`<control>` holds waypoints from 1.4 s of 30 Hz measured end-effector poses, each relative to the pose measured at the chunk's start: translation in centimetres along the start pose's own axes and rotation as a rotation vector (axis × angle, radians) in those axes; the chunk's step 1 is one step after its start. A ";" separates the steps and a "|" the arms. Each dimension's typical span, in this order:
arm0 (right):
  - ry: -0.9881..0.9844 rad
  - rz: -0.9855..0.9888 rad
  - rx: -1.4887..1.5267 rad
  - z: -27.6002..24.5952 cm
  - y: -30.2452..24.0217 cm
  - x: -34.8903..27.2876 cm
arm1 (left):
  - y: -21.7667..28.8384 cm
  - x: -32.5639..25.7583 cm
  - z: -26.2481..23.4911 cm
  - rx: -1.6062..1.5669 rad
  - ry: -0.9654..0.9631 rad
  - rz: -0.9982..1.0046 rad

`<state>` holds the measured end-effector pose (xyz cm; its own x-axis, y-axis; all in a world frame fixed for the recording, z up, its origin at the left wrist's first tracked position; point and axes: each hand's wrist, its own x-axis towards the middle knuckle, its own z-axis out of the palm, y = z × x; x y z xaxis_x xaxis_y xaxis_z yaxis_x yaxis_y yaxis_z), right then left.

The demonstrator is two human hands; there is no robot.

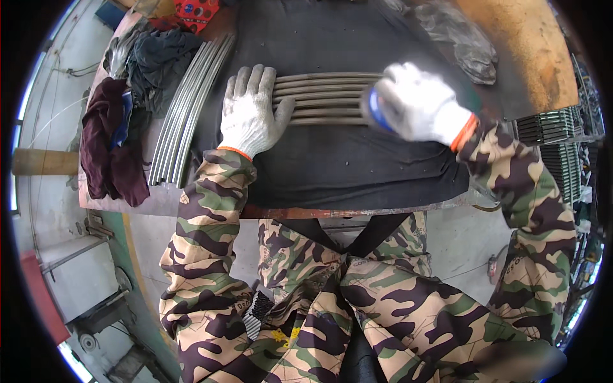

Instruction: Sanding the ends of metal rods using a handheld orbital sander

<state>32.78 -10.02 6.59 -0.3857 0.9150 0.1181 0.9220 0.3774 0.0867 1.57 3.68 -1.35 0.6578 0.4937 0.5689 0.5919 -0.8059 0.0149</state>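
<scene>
Rubbing step: likely surface work on the rods point(327, 103), lying crosswise on black cloth point(351, 167); next stroke calls for steady left pressure.
Left hand point(248, 115): one, flat on rod ends, fingers together, thumb apart.
Right hand point(421, 105): one, blurred, curled over one blue-edged thing point(378, 111); fingertips, cannot tell.
Rods: about seven; side bundle point(190, 116), uncountable.

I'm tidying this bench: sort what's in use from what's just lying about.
In use: left hand on dark rods; right hand holding blurred blue-edged object; black cloth beneath; probably silver rods.

Apparently lying about: maroon cloth; gray cloth; plastic bag.
</scene>
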 end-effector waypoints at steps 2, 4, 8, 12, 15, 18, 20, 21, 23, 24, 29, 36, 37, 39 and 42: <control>0.041 -0.013 0.004 0.0 -0.1 -0.3 | 1.1 1.0 0.5 -0.042 -0.052 -0.019; 0.042 0.039 0.006 1.5 0.7 2.5 | 0.2 -0.3 0.8 0.002 -0.038 -0.013; 0.037 0.079 -0.039 1.8 0.9 4.5 | 0.4 0.2 0.2 -0.033 -0.094 -0.071; 0.060 -0.064 0.022 0.5 -2.4 3.5 | 0.6 0.5 0.5 -0.094 -0.124 -0.103; 0.140 -0.007 -0.057 2.0 -0.9 7.1 | 0.2 0.2 0.4 -0.072 -0.127 -0.110; 0.169 0.097 -0.136 3.2 -0.8 9.2 | 0.3 0.1 0.4 -0.085 -0.174 -0.152; 0.098 0.024 -0.051 1.9 -3.3 7.8 | 0.5 -0.2 0.5 -0.064 -0.143 -0.170; 0.057 0.010 -0.004 1.2 -4.8 7.0 | 0.6 -0.3 0.6 -0.044 -0.108 -0.160; 0.056 -0.073 0.029 0.5 -6.1 6.8 | 0.7 -0.5 0.5 -0.038 -0.106 -0.184; 0.044 -0.029 0.023 0.6 -6.0 7.5 | 0.6 -0.6 0.5 -0.032 -0.098 -0.186; 0.010 0.135 -0.097 2.9 -2.1 10.2 | 1.8 -0.4 1.7 -0.079 -0.114 -0.216; 0.125 0.028 -0.051 1.9 -3.9 9.6 | 0.9 -1.2 1.3 -0.039 0.034 -0.187; 0.129 0.067 -0.129 2.4 -2.7 9.9 | 1.1 -0.8 1.3 0.000 0.071 -0.147; 0.074 0.123 -0.131 2.2 -3.9 10.0 | 0.9 -1.4 1.3 -0.017 0.056 -0.182; 0.122 -0.054 0.008 0.9 -6.7 7.4 | 1.1 -1.9 1.2 -0.027 0.049 -0.162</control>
<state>23.79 -5.61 5.95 -0.4358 0.8694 0.2328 0.8998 0.4274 0.0883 1.49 2.26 -3.42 0.5307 0.6020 0.5966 0.6756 -0.7255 0.1312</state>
